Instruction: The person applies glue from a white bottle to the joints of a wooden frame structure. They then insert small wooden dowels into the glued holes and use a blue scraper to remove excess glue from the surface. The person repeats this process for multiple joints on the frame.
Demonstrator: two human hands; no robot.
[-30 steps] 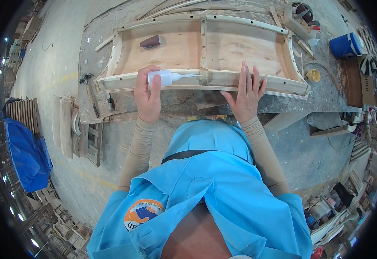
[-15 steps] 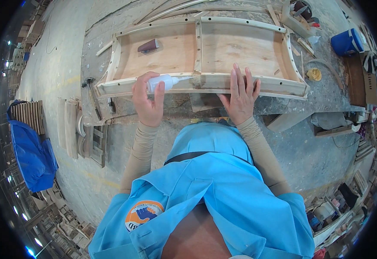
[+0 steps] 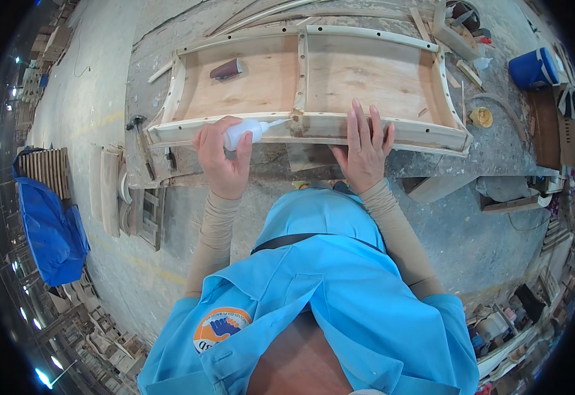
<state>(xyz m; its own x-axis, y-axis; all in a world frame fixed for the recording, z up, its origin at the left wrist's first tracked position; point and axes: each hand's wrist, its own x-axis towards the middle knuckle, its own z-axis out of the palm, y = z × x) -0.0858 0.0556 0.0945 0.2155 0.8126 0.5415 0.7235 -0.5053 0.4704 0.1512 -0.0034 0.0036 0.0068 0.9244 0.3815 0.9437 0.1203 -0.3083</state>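
A curved wooden frame (image 3: 195, 125) with a plywood base and a middle divider lies on the workbench before me. My left hand (image 3: 223, 155) is closed round a white squeeze bottle (image 3: 242, 133), held tilted. Its thin nozzle points right, close to the front rail near the divider's end. My right hand (image 3: 364, 146) lies flat on the front rail to the right of the divider, fingers stretched out and thumb spread to the left. Inside the left bay rests a dark brown sandpaper roll or block (image 3: 226, 70).
On the bench, a hammer (image 3: 141, 146) lies left of the frame. To the right are a yellow cup (image 3: 481, 117), a wooden tray of tools (image 3: 455, 36) and a blue bucket (image 3: 533, 68). Wooden parts (image 3: 111, 191) and a blue tarp (image 3: 53, 230) stand on the left.
The left hand and bottle have shifted slightly, the nozzle drawing a little left and tilting up. The right hand stays on the rail.
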